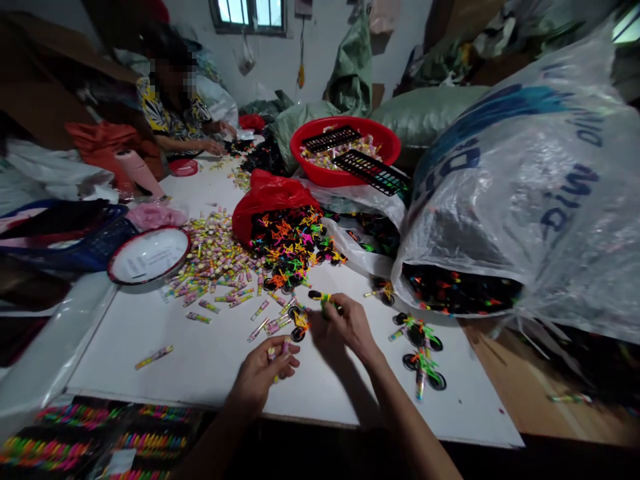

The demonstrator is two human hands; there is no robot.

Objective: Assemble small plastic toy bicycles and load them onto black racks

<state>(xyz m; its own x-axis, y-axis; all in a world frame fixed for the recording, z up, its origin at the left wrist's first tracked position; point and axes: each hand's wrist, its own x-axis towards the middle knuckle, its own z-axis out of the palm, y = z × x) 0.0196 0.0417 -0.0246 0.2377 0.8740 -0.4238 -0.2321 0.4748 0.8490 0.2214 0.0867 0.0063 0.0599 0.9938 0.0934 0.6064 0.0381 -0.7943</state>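
Observation:
My left hand [255,377] is closed around a few small candy tubes [286,347], low over the front of the white tabletop. In my right hand [354,328], the thumb and fingers pinch a small toy bicycle [315,295] with a black wheel and yellow and green parts. A yellow toy bicycle [300,321] lies on the table between the hands. Right of my right hand are green toy bicycles [423,363] with candy tubes on or against them. Loose candy tubes [210,250] form a pile to the left, beside a heap of colourful toy bicycles [285,237] spilling from a red bag [267,190].
A large translucent sack [530,180] bulges over the right side. Behind the heap stands a red basin [305,167] with black trays on it. A white bowl [149,257] and blue basket [107,230] stand left. Another person [175,120] sits at the far left, hands on the table.

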